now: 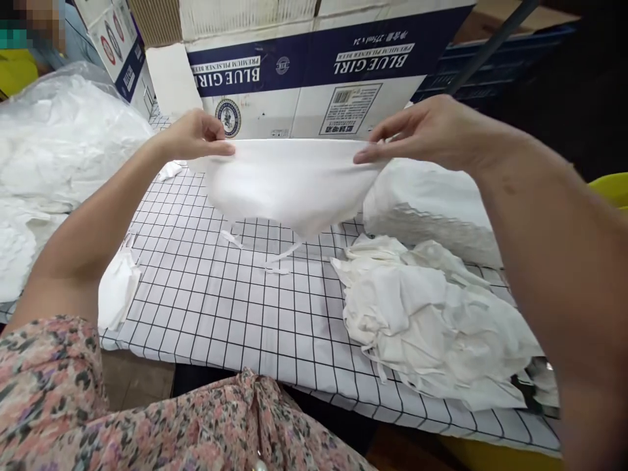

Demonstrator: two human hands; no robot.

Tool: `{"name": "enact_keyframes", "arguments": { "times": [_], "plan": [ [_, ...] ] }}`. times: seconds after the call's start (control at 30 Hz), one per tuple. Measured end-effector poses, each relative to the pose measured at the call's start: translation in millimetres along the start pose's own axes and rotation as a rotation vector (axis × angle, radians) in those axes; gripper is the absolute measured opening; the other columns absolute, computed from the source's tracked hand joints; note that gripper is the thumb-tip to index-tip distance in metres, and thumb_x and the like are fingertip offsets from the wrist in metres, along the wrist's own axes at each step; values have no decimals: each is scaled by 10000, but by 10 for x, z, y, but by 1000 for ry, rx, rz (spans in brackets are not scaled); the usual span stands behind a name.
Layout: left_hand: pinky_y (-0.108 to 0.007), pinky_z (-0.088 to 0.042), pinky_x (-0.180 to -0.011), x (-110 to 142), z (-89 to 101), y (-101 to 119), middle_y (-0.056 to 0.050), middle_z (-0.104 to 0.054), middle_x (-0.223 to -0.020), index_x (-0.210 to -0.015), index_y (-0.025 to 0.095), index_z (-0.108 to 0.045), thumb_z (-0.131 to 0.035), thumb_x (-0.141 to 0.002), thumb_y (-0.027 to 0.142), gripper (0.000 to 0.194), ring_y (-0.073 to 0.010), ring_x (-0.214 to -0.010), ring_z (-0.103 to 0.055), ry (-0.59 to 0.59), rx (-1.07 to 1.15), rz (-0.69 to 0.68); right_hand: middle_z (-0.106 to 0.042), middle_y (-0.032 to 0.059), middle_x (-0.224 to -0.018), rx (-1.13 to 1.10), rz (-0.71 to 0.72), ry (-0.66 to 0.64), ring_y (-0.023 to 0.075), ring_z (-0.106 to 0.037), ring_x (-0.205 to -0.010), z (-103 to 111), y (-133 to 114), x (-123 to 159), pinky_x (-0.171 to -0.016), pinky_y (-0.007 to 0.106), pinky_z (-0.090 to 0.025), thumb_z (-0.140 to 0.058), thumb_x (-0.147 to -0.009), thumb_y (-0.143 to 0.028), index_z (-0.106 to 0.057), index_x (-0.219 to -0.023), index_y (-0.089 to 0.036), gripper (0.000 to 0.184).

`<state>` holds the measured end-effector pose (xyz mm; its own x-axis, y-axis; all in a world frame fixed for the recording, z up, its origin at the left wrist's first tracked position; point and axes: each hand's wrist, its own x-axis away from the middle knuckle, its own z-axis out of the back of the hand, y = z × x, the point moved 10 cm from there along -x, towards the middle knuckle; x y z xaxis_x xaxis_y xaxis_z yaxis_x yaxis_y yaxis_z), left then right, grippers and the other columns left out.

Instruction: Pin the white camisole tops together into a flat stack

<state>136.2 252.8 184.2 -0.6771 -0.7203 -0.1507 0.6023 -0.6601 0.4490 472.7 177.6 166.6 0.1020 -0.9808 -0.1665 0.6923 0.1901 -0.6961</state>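
A thin white cloth piece (pixel 292 180) with narrow straps hanging below it is stretched flat above the table. My left hand (pixel 203 134) pinches its upper left corner between thumb and fingers. At the upper right corner my right hand (pixel 417 134) grips it the same way. The top edge runs straight between the two hands, while the lower edge curves and hangs loose. Below my right arm lies a loose heap of white cloth pieces (pixel 426 320), some with straps. Behind that heap sits a neat stack of white cloth (pixel 432 196).
A checked tablecloth (pixel 220 294) covers the table. Cardboard beer boxes (pixel 304 72) stand along the back. Plastic-wrapped white goods (pixel 63 137) fill the left side. A small folded white pile (pixel 118 288) lies near my left forearm. A blue crate (pixel 495 65) is at back right.
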Motion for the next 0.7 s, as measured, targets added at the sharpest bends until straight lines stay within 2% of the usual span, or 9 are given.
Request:
{"name": "enact_keyframes", "arguments": {
  "times": [0.07,0.13,0.23,0.3,0.37,0.43,0.47,0.6,0.7],
  "plan": [
    [-490,-520,-1079,-144,121,16,39,-649,-744,-850,115,-719,-881,-946,349,300,-95,-776,-574,112,-311,33,-762,6,-835,303,3,87,81,-590,-832,74,6,-154,-847,424,-485,-926,-744,-434,-785,-857,-12,459],
    [-595,-411,-1227,-261,243,144,-11,-754,-909,-1058,94,-766,-851,-974,365,296,-161,-946,-662,178,-524,36,-800,83,-989,540,32,211,171,-652,-1065,202,-119,-268,-977,550,-471,-736,-874,-592,-795,-924,6,602],
    [-665,-316,-1280,-344,455,384,-109,-791,-1165,-1304,78,-735,-704,-1091,361,355,-271,-1267,-637,224,-688,21,-797,135,-1195,735,95,408,327,-563,-1345,414,-455,-270,-1023,766,-358,-332,-1004,-731,-806,-1104,-14,866],
    [-704,-299,-1282,-315,580,511,-125,-782,-1184,-1321,74,-726,-633,-1124,335,340,-322,-1395,-565,270,-780,2,-782,144,-1294,746,119,443,375,-508,-1400,449,-624,-174,-1018,819,-331,-255,-1072,-704,-790,-1227,-43,865],
    [-728,-316,-1279,-213,565,513,-108,-782,-1141,-1321,119,-710,-655,-1104,302,289,-327,-1401,-522,285,-818,16,-774,172,-1326,733,116,412,384,-480,-1428,347,-673,-15,-1073,845,-308,-354,-1138,-601,-776,-1307,-53,712],
    [-722,-353,-1260,-16,326,405,-87,-777,-1097,-1289,220,-696,-685,-1065,234,225,-321,-1332,-508,269,-763,49,-772,207,-1309,754,90,361,370,-485,-1421,98,-589,216,-1160,860,-250,-482,-1150,-456,-788,-1298,-48,530],
    [-708,-382,-1234,127,113,342,-82,-772,-1087,-1240,270,-694,-675,-1051,195,204,-324,-1283,-508,254,-717,54,-772,215,-1294,778,82,324,367,-497,-1401,-91,-506,356,-1188,864,-222,-532,-1137,-390,-798,-1266,-48,452],
    [-574,-469,-1057,980,-1030,181,-127,-764,-1079,-1106,210,-695,-431,-993,-24,370,-339,-1163,-607,212,-644,62,-770,219,-1204,860,163,85,404,-552,-1276,-1179,-89,1088,-1149,912,-240,-572,-1064,-210,-809,-1107,-73,278],
    [-494,-474,-962,1698,-1770,165,-185,-776,-1146,-1038,178,-692,-403,-964,-59,381,-328,-1137,-630,144,-606,115,-766,197,-1132,917,229,-10,409,-568,-1218,-1861,123,1736,-1124,891,-290,-503,-1026,-102,-798,-967,-98,301]
  ]
}}
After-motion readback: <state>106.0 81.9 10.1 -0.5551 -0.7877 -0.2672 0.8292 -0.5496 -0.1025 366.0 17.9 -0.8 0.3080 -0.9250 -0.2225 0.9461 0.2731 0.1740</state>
